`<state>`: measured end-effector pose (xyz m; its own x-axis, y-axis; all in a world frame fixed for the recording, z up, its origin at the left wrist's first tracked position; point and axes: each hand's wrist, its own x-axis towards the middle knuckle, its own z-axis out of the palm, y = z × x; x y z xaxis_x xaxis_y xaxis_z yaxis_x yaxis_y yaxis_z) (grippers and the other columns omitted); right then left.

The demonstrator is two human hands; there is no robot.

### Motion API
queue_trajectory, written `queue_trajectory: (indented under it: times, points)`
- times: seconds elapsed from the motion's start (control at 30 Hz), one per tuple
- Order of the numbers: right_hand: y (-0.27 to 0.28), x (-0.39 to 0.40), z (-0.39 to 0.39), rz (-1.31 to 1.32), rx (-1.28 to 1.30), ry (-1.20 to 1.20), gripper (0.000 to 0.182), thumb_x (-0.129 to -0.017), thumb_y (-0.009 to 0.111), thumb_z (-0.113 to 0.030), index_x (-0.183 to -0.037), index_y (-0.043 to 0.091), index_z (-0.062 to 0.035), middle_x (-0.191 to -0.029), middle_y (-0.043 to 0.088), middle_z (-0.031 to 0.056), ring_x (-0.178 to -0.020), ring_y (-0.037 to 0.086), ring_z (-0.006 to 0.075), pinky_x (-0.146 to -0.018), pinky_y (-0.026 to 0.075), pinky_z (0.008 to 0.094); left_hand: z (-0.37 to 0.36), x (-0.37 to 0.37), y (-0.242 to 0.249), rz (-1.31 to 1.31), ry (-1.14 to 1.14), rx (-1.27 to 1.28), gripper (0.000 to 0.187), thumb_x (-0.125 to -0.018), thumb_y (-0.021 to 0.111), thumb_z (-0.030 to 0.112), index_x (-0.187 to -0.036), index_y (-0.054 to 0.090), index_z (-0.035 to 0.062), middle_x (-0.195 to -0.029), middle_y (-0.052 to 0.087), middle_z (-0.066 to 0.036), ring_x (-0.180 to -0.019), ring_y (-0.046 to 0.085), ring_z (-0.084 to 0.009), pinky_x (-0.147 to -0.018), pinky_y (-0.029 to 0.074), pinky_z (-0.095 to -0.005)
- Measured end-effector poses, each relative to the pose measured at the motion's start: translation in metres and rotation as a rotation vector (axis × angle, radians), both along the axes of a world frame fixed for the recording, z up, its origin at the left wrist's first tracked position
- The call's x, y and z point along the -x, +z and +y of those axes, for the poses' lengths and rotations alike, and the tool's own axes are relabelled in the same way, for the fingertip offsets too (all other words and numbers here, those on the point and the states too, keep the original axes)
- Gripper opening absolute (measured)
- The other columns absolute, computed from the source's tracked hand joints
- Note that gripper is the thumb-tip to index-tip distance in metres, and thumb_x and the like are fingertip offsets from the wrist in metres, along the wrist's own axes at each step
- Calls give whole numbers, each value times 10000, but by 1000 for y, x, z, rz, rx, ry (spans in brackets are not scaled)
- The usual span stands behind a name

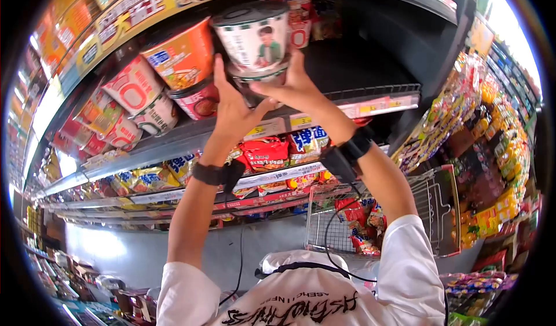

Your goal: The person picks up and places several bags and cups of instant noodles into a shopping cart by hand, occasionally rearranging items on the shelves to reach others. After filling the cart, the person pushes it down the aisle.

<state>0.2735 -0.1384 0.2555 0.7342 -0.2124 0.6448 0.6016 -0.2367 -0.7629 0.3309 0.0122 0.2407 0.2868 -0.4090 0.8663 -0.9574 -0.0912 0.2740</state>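
On the upper shelf stand two stacked instant noodle cups. The upper one is a white noodle cup [255, 39] with a dark lid and a picture of a person in green. The lower noodle cup [263, 80] is mostly covered by my hands. My left hand [236, 109] grips the stack from the left, thumb across the front. From the right, my right hand [298, 88] closes round it, its thumb also in front. The far fingers of both hands are hidden behind the cups. An orange noodle cup [182, 54] stands just left of my left hand, on top of a red cup [198, 99].
A wire rail with price tags [376, 105] edges the shelf on the right. More noodle cups [134, 85] line its left side. Bagged noodles [263, 154] fill the shelf below. A shopping cart [428, 210] holding red noodle packs [362, 227] is at lower right.
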Motion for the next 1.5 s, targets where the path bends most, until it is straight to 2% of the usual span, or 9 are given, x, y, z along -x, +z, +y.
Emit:
queue_trajectory:
  times: [0.13, 0.37, 0.6, 0.67, 0.97, 1.03, 1.13, 1.3, 1.5]
  points:
    - [-3, -2, -12, 155, 317, -118, 1213, -748, 736, -364, -1326, -179, 184, -1402, 182, 387, -1337, 267, 364, -1087, 243, 334, -3, -2, -1, -46, 81, -32, 1101, -688, 787, 162, -1390, -14, -116, -1450, 95, -301, -1363, 156, -404, -1116, 167, -412]
    - [-43, 140, -16, -15, 474, -202, 402, -859, 609, -178, -1206, 487, -18, -1159, 566, 197, -1027, 583, 329, -855, 478, 386, -9, 1, -6, -31, 101, -51, 1026, -800, 727, 219, -1403, -43, -91, -1461, 23, -297, -1366, 113, -337, -1117, 111, -392]
    - [-322, 329, -72, 913, 585, -494, 221, -858, 553, -202, -1027, 578, -61, -982, 620, 124, -920, 598, 329, -779, 481, 411, -7, -22, -14, -281, 333, -167, 1075, -802, 715, 363, -1384, -50, -117, -1456, -2, -317, -1369, 77, -400, -1127, 70, -453]
    - [-377, 390, -80, 1233, 823, -501, 325, -793, 622, -257, -1050, 572, -65, -1062, 569, 169, -987, 566, 373, -815, 467, 441, 3, -55, -20, -383, 484, -223, 1061, -786, 728, 387, -1366, 9, -134, -1423, 28, -333, -1340, 91, -413, -1115, 97, -474]
    - [-518, 478, -135, 1582, -4, -866, 676, -638, 777, -340, -1147, 491, 2, -1171, 494, 240, -1046, 544, 405, -888, 465, 429, 29, -95, 9, -318, 283, -280, 913, -740, 781, 353, -1313, 232, -100, -1335, 267, -330, -1213, 353, -415, -964, 353, -544]
    - [-557, 480, -148, 1795, -329, -580, 874, -601, 781, -473, -1224, 437, 33, -1349, 375, 289, -1199, 463, 396, -950, 435, 406, 49, -121, 15, -1121, 569, -159, 638, -793, 682, 479, -1133, 506, -32, -1080, 524, -217, -973, 543, -399, -797, 464, -496]
    - [-544, 450, -138, 1977, -519, -499, 1118, -564, 791, -545, -1327, 273, 87, -1407, 289, 299, -1263, 395, 402, -1007, 387, 410, 79, -125, 1, -1357, 796, -91, 712, -802, 641, 536, -1217, 461, -13, -1147, 502, -244, -954, 548, -427, -758, 478, -490]
    - [-555, 410, -108, 2309, -239, -566, 1038, -584, 783, -509, -1410, 239, -196, -1419, 281, 143, -1253, 288, 550, -905, 286, 735, 24, 70, -87, -703, 623, -587, 897, -816, 661, 412, -1391, 159, -60, -1396, 212, -306, -1241, 298, -412, -962, 339, -527]
    - [-559, 409, -99, 2313, 31, -654, 825, -700, 683, -424, -1379, 305, -147, -1371, 334, 195, -1219, 352, 530, -873, 347, 703, 67, 164, -162, 56, 460, -798, 986, -787, 706, 171, -1425, -42, 103, -1506, -118, -179, -1368, 124, -416, -1077, 167, -609]
